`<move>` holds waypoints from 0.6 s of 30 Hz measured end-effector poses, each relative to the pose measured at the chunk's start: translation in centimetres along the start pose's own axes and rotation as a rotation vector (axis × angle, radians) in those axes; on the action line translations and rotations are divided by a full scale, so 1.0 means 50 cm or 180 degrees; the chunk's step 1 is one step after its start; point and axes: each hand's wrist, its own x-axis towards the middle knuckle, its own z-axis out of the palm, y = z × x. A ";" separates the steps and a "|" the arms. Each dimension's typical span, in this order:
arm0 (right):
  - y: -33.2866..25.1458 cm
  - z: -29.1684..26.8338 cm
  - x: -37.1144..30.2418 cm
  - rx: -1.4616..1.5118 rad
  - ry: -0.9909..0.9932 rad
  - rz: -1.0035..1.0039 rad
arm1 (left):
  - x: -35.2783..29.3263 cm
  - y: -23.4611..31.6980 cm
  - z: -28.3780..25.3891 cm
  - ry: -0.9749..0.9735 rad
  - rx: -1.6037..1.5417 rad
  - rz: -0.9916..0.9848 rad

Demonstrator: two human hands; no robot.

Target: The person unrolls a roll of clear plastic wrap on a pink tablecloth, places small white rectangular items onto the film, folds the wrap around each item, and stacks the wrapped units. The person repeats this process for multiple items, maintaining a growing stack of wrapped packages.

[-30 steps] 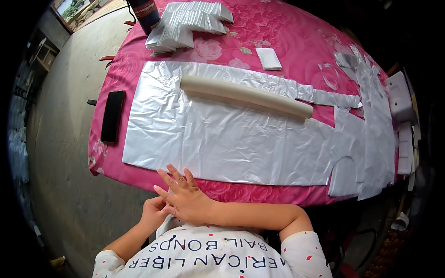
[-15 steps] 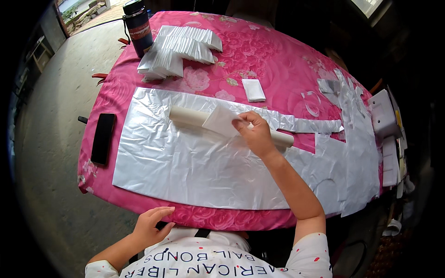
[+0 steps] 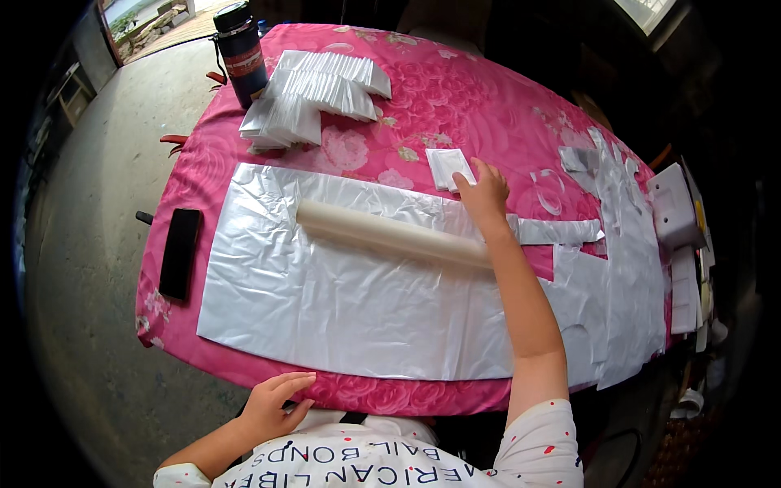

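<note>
My right hand (image 3: 486, 195) reaches over the table with thumb and fingers apart. Its thumb tip is at the edge of a small stack of folded white plastic bags (image 3: 446, 167). Near the front table edge, my left hand (image 3: 277, 403) hovers or rests with fingers stretched and nothing in it. A long off-white tube (image 3: 390, 233) lies across a flat sheet of silvery-white plastic film (image 3: 325, 317); my right forearm hides the tube's right end.
Several rows of folded white bags (image 3: 317, 89) stand at the back left beside a dark flask (image 3: 242, 61). A black phone (image 3: 180, 252) lies at the left on the pink flowered tablecloth (image 3: 431, 106). Loose plastic strips (image 3: 626, 268) and a white box (image 3: 675, 203) are at the right.
My right hand has moved up and away from above the tube and let go of a folded white bag, which now lies by the single one there. My left hand stays about where it was.
</note>
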 end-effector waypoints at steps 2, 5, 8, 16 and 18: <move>-0.012 -0.062 -0.055 0.0730 -0.0966 -0.0446 | 0.007 0.001 0.000 -0.0001 0.0018 0.0069; 0.020 -0.124 -0.173 0.0781 -0.1296 -0.0967 | 0.042 0.014 0.001 -0.0115 0.0083 0.0337; 0.048 -0.186 -0.265 0.0308 -0.1138 -0.0777 | 0.089 0.028 0.016 -0.0345 0.0082 0.0678; 0.025 -0.245 -0.481 0.0825 -0.1370 -0.0362 | 0.248 0.077 0.160 -0.0534 0.0742 0.1220; 0.053 -0.236 -0.494 0.0796 -0.1340 -0.0767 | 0.279 0.079 0.198 -0.0539 0.0949 0.1379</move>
